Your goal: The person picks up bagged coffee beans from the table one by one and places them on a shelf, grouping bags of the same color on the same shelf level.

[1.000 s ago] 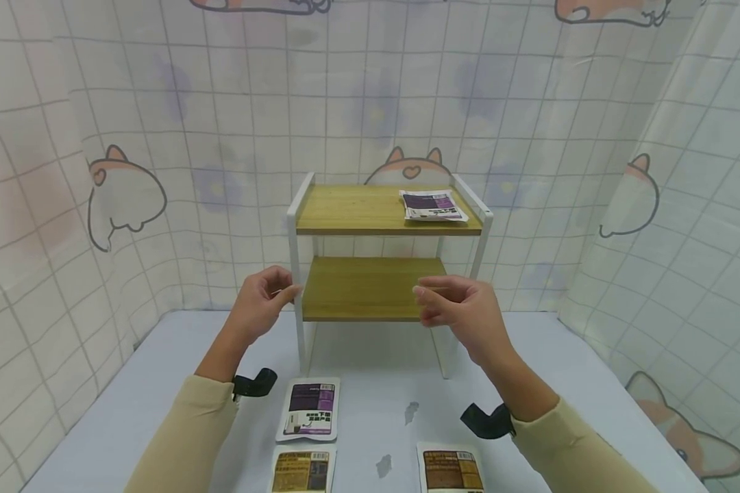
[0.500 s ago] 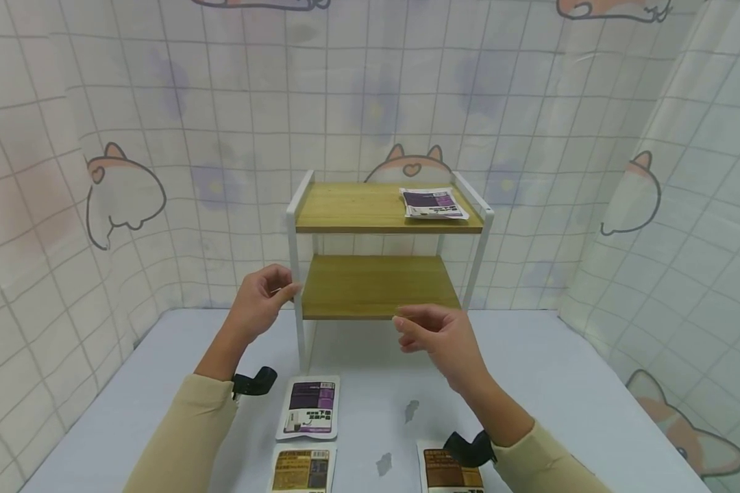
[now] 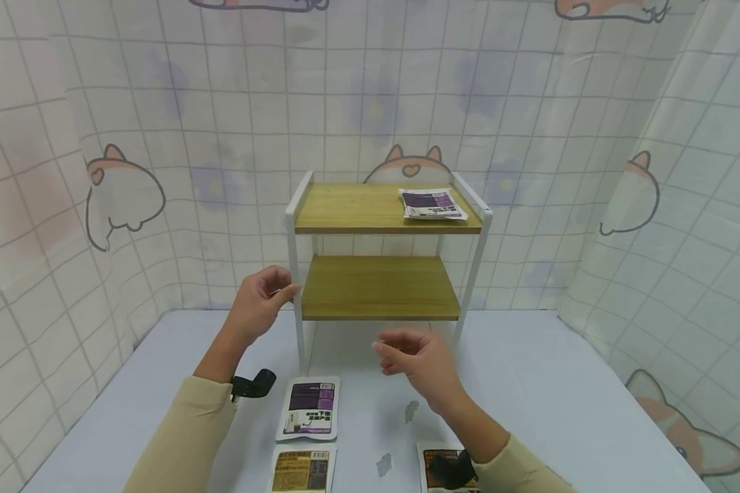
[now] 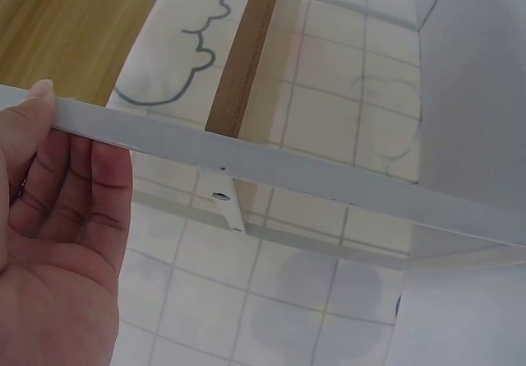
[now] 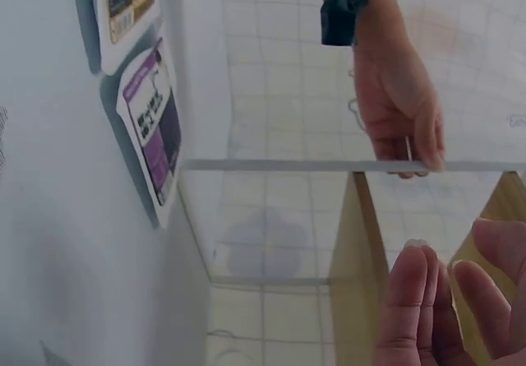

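Observation:
A two-tier shelf rack [image 3: 379,291] with wooden boards and a white frame stands on the table. My left hand [image 3: 259,301] pinches its front left post [image 4: 329,178], thumb on one side and fingers on the other in the left wrist view. In front of the rack hovers my right hand [image 3: 422,366], fingers loosely bent and nothing between them. A purple-and-white pouch [image 3: 310,409] lies on the table, nearer me than the rack. Another flat purple pouch [image 3: 433,204] rests on the top board's right side, perhaps with more beneath it.
Closer to me lie a yellow-brown pouch [image 3: 301,471] on the left and a brown pouch [image 3: 430,460] under my right wrist, both cut off by the frame. Two small grey marks [image 3: 384,465] show on the white table [image 3: 530,383]. A checked curtain [image 3: 234,109] surrounds the table.
My right hand has come down and to the left, away from the rack's right post to a spot below the lower board. The left hand stays on the post.

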Tool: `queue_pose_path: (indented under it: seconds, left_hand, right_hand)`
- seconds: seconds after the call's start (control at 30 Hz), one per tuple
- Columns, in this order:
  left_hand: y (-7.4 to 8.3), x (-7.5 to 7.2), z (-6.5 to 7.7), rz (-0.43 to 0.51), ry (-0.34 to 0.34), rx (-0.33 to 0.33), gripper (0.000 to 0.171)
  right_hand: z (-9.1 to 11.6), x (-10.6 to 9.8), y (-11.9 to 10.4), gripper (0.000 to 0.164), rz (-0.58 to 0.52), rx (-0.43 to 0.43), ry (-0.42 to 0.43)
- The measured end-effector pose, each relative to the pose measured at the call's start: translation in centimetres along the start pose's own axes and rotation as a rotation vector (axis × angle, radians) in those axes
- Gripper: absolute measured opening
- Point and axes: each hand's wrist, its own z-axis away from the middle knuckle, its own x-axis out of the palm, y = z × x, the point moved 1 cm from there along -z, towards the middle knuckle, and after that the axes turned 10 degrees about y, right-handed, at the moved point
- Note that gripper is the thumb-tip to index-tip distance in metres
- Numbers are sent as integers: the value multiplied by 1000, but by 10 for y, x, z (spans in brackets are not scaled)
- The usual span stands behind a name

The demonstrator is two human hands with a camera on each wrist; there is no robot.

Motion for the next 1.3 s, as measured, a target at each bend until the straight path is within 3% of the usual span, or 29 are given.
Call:
queue_pose_path:
  seconds: [0.27, 0.87, 1.3]
  left_hand:
    - [-1, 0, 0, 16, 4, 14, 18]
    - [-1, 0, 1, 7, 16, -1, 18]
    - [-3, 1, 1, 31, 25, 24, 20]
  right_hand:
    - [6, 17, 20, 35, -26, 105, -40]
    - [1, 37, 34, 44, 30, 174, -135]
    - [-7, 56, 44, 47, 145, 265, -143]
